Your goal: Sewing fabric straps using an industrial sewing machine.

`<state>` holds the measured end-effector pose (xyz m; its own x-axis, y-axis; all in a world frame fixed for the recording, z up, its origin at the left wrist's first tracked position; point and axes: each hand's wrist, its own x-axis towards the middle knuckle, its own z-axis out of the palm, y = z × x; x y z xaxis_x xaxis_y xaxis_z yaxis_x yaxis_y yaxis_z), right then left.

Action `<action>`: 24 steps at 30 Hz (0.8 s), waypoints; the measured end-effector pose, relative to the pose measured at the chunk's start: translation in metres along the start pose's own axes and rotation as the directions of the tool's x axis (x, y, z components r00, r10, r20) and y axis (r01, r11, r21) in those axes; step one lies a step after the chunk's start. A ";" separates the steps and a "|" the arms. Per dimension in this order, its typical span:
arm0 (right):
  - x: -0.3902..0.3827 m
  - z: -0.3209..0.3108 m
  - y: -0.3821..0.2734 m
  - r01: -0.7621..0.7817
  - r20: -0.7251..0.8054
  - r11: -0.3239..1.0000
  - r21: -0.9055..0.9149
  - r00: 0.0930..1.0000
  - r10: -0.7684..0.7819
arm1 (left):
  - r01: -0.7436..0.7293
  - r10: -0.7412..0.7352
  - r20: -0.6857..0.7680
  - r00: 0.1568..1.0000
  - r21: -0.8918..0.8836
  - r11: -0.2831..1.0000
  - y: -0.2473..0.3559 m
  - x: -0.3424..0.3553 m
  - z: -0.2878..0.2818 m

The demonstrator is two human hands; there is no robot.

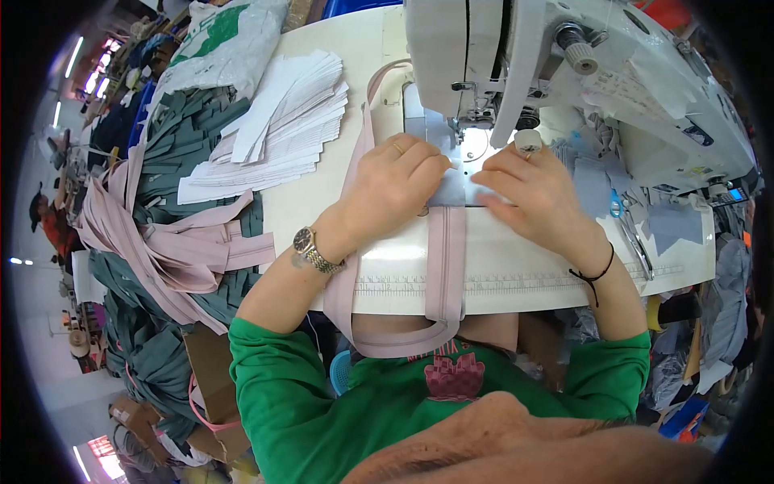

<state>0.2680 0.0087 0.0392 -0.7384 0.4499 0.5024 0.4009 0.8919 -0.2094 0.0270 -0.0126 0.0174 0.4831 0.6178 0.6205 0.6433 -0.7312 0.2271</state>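
Observation:
A long pink zipper strip runs from beneath my left hand, drops over the table's front edge and loops back up on the left. My left hand is closed on the strip, its fingertips pressed together left of the needle plate. On the plate's right, my right hand has its thumb apart from its bent fingers, slightly blurred, with nothing visible between them. A white round piece shows at its knuckles. Above both hands is the white sewing machine; its needle area is lit.
Stacked white strips lie at the back left. Pink zipper strips and dark green strips are heaped beside the table. Blue-handled scissors, metal tweezers and grey scraps lie right. A printed ruler follows the front edge.

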 end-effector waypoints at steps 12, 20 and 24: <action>0.000 0.027 -0.013 0.229 -0.038 0.961 -0.157 0.970 -0.238 | -0.096 0.077 0.119 0.990 0.165 0.982 0.002 0.003 0.005; -0.003 0.027 -0.008 0.204 -0.045 0.967 -0.153 0.976 -0.213 | -0.030 0.021 0.096 0.995 0.098 0.995 0.002 0.005 0.007; -0.004 0.030 -0.008 0.145 -0.022 0.985 -0.094 0.989 -0.147 | -0.034 0.023 0.082 0.996 0.132 0.991 -0.003 0.005 0.006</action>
<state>0.2515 0.0010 0.0138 -0.7774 0.3124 0.5459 0.3392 0.9391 -0.0544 0.0316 -0.0057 0.0153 0.5448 0.6225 0.5619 0.6994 -0.7070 0.1052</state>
